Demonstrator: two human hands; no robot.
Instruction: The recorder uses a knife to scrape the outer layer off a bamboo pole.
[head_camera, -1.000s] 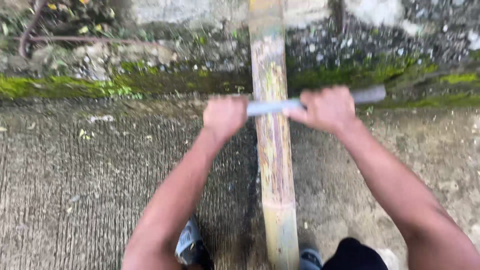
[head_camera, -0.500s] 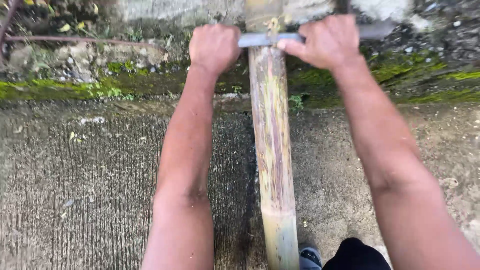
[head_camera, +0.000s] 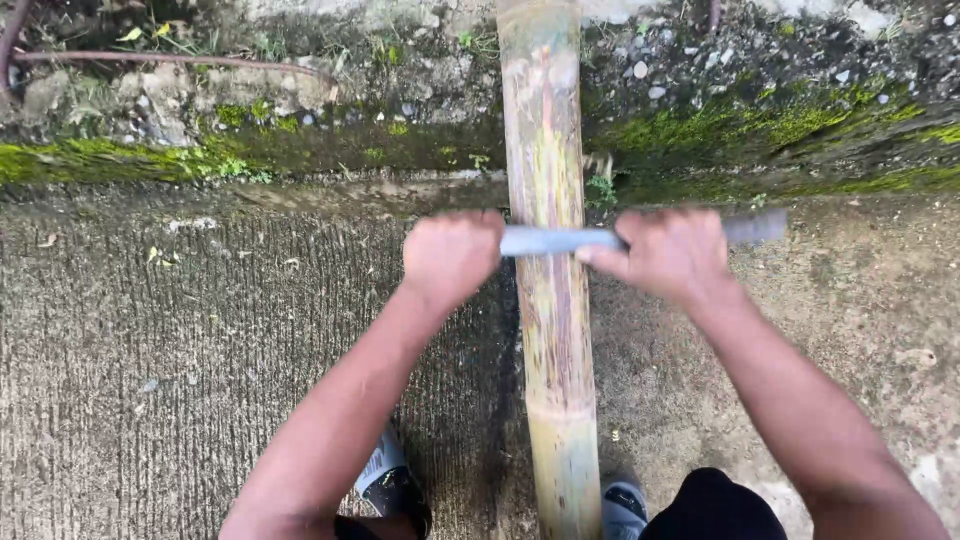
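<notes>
Feet: two shoes show at the bottom edge, the left shoe (head_camera: 385, 485) grey and black beside the pole's near end, the right shoe (head_camera: 625, 505) just past it, partly hidden by a dark trouser leg (head_camera: 715, 505).
Bamboo pole: a long bamboo pole (head_camera: 550, 330) runs straight away from the person between both feet, yellowish at the near end with a joint ring low down, streaked brown and green higher up, its far end leaning up over the mossy ledge.
Ground: rough grooved concrete (head_camera: 150, 350) lies on both sides of the pole, with a few small dry leaves on the left.
Left hand: the left hand (head_camera: 452, 255) is closed in a fist around one end of a blade, just left of the pole.
Blade: a flat grey metal blade (head_camera: 555, 240) lies crosswise over the pole, touching its upper face, blurred, with its far tip sticking out past the right fist.
Right hand: the right hand (head_camera: 665, 252) is clenched tight on the blade just right of the pole; both arms reach forward, fairly straight.
Ledge: beyond the hands a low step (head_camera: 300, 150) is covered in green moss.
Farther back: dark soil and pale gravel (head_camera: 680, 70) on the right, a thin brown root or hose (head_camera: 170, 58) curving across the upper left.
</notes>
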